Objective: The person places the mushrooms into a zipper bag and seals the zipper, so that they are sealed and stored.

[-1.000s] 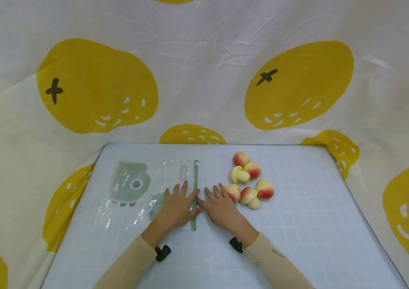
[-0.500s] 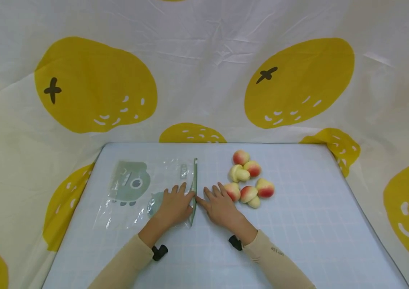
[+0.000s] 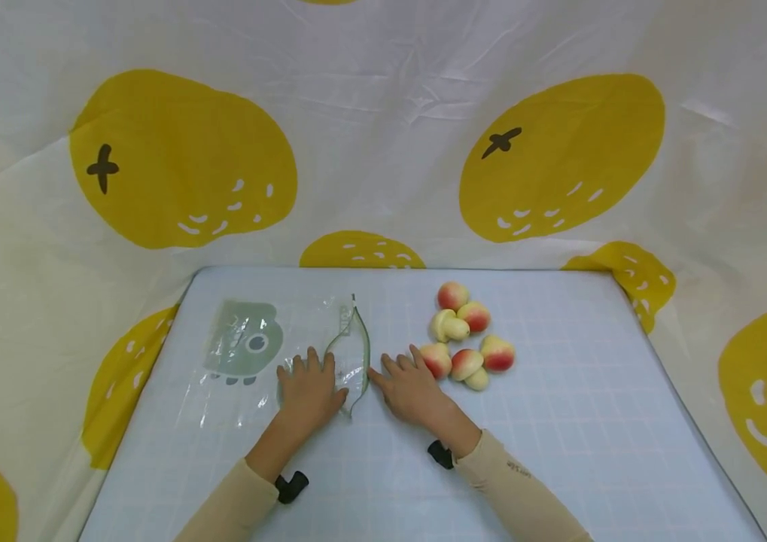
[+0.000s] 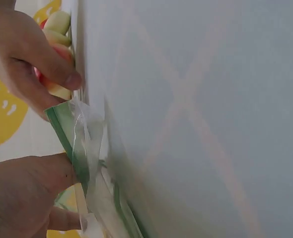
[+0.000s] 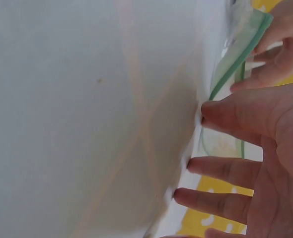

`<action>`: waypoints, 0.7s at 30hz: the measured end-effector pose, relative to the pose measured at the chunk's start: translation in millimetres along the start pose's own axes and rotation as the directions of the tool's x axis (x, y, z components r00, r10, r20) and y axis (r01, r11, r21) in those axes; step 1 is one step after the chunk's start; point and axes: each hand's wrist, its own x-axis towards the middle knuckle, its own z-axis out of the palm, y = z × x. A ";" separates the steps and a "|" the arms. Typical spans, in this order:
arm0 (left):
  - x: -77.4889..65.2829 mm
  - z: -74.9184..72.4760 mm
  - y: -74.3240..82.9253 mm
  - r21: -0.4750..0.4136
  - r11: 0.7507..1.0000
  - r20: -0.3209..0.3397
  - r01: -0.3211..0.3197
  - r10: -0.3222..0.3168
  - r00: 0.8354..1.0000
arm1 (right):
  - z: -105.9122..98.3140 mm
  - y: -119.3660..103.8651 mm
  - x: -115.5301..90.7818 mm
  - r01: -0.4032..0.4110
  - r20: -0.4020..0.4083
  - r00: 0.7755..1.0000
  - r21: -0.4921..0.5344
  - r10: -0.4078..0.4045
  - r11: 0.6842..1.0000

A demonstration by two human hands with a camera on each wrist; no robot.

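A clear zip bag [image 3: 193,391] with a green monster print [image 3: 244,342] lies flat at the left of the table in the head view. Its green-edged mouth [image 3: 367,350] gapes on the right side. My left hand [image 3: 308,391] rests on the upper layer, fingers spread, beside the raised edge. At the lower edge, my right hand [image 3: 413,395] touches the bag with its thumb while its straight fingertips rest on the table. The left wrist view shows the bag's green strip [image 4: 62,131] between both hands. Several red-and-cream toy mushrooms [image 3: 467,366] lie just right of my right hand.
More toy mushrooms [image 3: 449,325] sit in a cluster farther back on the pale checked table [image 3: 579,406]. A white cloth [image 3: 383,150] with large yellow fruit prints hangs behind the table and along its sides.
My left hand has slid left, drawing the bag's upper edge back from the lower one. The mouth, flat and straight before, now gapes. My right hand has stayed nearly still.
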 end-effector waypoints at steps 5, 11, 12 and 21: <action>-9.7 -1.9 -5.2 -0.070 0.998 0.037 0.005 -0.002 0.999 | -1.7 -1.4 0.0 -0.006 0.029 1.000 -0.010 0.006 1.000; -19.4 -2.4 -8.5 -0.125 0.992 -0.019 0.013 -0.016 1.000 | -3.1 -4.1 -0.8 -0.010 0.050 0.999 0.003 0.010 1.000; -20.2 -2.2 -8.8 -0.146 0.989 -0.024 0.032 -0.036 0.999 | -3.3 -4.2 -0.8 -0.010 0.049 0.999 0.003 0.010 1.000; -27.6 1.0 -9.8 -0.300 0.939 0.061 0.167 -0.155 0.986 | -0.5 -3.7 0.2 -0.019 0.059 0.998 0.018 0.018 1.000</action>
